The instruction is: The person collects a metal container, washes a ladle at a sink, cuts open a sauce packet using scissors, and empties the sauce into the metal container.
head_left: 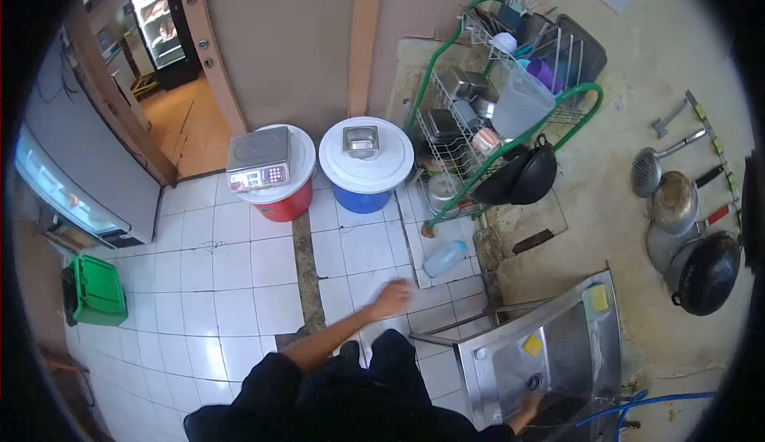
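Note:
My left hand is stretched out over the tiled floor, fingers curled and smeared by motion; I cannot make out anything in it. Beyond it, a clear plastic bottle with a light blue cap lies on the floor, apart from the hand. Low in the view, my right hand reaches over the metal sink. Its fingers are blurred beside a dark shape, so a grip cannot be seen. A yellow sponge lies in the basin, and another yellow sponge is at the sink's far corner.
Ahead stand a red bucket topped by a scale and a blue lidded bucket. A green dish rack holds dishes. Pans hang at right; a blue hose crosses the sink. A green crate sits at left.

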Demonstrator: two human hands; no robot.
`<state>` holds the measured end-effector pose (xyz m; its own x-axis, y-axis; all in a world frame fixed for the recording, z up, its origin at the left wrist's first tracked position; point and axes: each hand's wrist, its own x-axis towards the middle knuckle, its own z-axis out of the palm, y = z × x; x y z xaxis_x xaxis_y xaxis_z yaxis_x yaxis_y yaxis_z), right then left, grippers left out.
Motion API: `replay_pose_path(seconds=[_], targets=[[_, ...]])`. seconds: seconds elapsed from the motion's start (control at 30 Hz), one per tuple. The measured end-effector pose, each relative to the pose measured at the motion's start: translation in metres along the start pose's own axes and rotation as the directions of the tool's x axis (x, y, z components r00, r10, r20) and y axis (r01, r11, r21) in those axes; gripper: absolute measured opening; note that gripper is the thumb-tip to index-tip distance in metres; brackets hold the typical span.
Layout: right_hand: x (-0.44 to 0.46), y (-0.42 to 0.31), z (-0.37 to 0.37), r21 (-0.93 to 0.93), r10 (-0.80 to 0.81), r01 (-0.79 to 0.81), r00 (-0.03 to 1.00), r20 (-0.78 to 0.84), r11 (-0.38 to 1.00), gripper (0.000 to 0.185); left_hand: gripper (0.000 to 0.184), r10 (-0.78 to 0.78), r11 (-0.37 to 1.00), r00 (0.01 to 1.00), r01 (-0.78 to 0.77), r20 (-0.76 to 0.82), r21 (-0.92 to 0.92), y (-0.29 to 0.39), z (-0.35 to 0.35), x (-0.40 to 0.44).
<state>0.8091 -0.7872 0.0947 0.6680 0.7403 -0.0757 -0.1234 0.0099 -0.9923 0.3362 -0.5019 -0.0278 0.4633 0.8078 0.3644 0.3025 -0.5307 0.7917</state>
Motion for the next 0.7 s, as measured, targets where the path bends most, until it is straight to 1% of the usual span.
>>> replay_pose_path(seconds=[0.03, 0.07, 0.1, 0.13, 0.17, 0.2, 0.23, 0.27, 0.3, 0.33, 0.37, 0.4, 0.43, 0.47, 0.5, 0.53, 0.57, 0.6, 0.63, 0.67, 0.7], targets=[[0.007, 0.015, -0.011, -0.315, -0.018, -0.022, 0.992, -0.123, 0.949, 0.026, 0.025, -0.310, 0.930, 0.934, 0.260, 0.175, 0.260, -0.060, -0.022, -0.052], [0.027, 0.026, -0.007, -0.584, -0.084, -0.066, 0.971, -0.226, 0.809, 0.029, 0.015, -0.169, 0.908, 0.986, 0.155, 0.001, 0.390, -0.080, -0.057, -0.102], [0.043, 0.049, 0.002, -0.778, -0.166, -0.150, 0.936, -0.310, 0.610, 0.032, 0.014, -0.337, 0.860, 0.924, 0.380, -0.181, 0.340, -0.069, -0.102, -0.129], [0.049, 0.076, 0.010, -0.891, -0.255, -0.271, 0.891, -0.375, 0.364, 0.035, 0.017, -0.598, 0.683, 0.774, 0.629, -0.211, 0.371, -0.051, -0.147, -0.159], [0.046, 0.092, 0.018, -0.912, -0.354, -0.403, 0.844, -0.403, 0.077, 0.037, 0.019, -0.615, 0.642, 0.727, 0.687, -0.305, 0.340, -0.115, -0.152, -0.249], [0.058, 0.050, 0.090, -0.931, -0.394, -0.266, 0.850, -0.349, 0.249, 0.043, 0.022, -0.623, 0.570, 0.644, 0.762, -0.444, 0.307, -0.123, -0.171, -0.299], [0.082, 0.023, 0.150, -0.919, -0.430, -0.244, 0.826, -0.364, 0.308, 0.046, 0.024, -0.871, 0.182, 0.189, 0.982, -0.454, 0.059, -0.079, -0.200, -0.293], [0.095, -0.007, 0.217, -0.942, -0.433, -0.071, 0.875, -0.217, 0.328, 0.043, 0.029, -0.819, 0.245, 0.266, 0.963, -0.509, 0.110, -0.081, -0.208, -0.328], [0.135, 0.016, 0.243, -0.871, -0.531, 0.201, 0.843, -0.080, 0.449, 0.042, 0.025, -0.817, 0.175, 0.334, 0.920, -0.470, 0.349, -0.116, -0.207, -0.382], [0.157, 0.007, 0.308, -0.899, -0.416, 0.143, 0.908, -0.047, 0.414, 0.041, 0.021, -0.811, 0.103, 0.400, 0.816, -0.428, 0.568, -0.145, -0.208, -0.423], [0.181, 0.011, 0.368, -0.745, -0.252, 0.262, 0.959, 0.130, 0.613, 0.037, 0.019, -0.832, 0.080, 0.088, 0.996, -0.547, 0.038, -0.141, -0.205, -0.420], [0.211, 0.046, 0.424, -0.865, -0.263, 0.228, 0.958, 0.116, 0.447, 0.034, 0.017, -0.833, 0.118, 0.068, 0.991, -0.550, -0.057, -0.144, -0.202, -0.416], [0.235, 0.080, 0.484, -0.802, -0.284, 0.381, 0.919, 0.274, 0.459, 0.030, 0.013, -0.755, 0.330, 0.374, 0.927, -0.539, 0.180, -0.144, -0.198, -0.411], [0.252, 0.105, 0.548, -0.763, -0.161, 0.442, 0.894, 0.418, 0.471, 0.028, 0.013, -0.904, 0.181, 0.103, 0.972, -0.415, -0.152, -0.131, -0.200, -0.384], [0.265, 0.135, 0.612, -0.750, -0.020, 0.409, 0.884, 0.468, 0.519, 0.026, 0.016, -0.896, 0.250, 0.280, 0.959, -0.345, 0.130, -0.137, -0.192, -0.384], [0.271, 0.159, 0.671, -0.679, -0.049, 0.495, 0.825, 0.563, 0.542, 0.029, 0.026, -0.930, 0.207, 0.216, 0.976, -0.296, 0.062, -0.140, -0.180, -0.381], [0.298, 0.219, 0.721, -0.706, -0.081, 0.551, 0.810, 0.581, 0.445, 0.034, 0.029, -0.995, 0.071, 0.070, 0.997, -0.071, -0.015, -0.128, -0.182, -0.363], [0.317, 0.278, 0.760, -0.726, -0.095, 0.599, 0.789, 0.607, 0.338, 0.038, 0.023, -0.996, -0.094, -0.092, 0.949, 0.021, -0.300, -0.110, -0.177, -0.348], [0.320, 0.289, 0.802, -0.717, -0.051, 0.600, 0.778, 0.626, 0.357, 0.042, 0.018, -0.966, -0.260, -0.220, 0.799, 0.138, -0.543, -0.093, -0.177, -0.336], [0.324, 0.299, 0.848, -0.705, -0.009, 0.603, 0.762, 0.647, 0.374, 0.046, 0.027, -0.932, -0.361, -0.276, 0.729, 0.233, -0.581, -0.069, -0.184, -0.321], [0.341, 0.337, 0.887, -0.726, -0.067, 0.580, 0.796, 0.602, 0.369, 0.051, 0.044, -0.887, -0.462, -0.329, 0.652, 0.324, -0.602, -0.045, -0.192, -0.306]])
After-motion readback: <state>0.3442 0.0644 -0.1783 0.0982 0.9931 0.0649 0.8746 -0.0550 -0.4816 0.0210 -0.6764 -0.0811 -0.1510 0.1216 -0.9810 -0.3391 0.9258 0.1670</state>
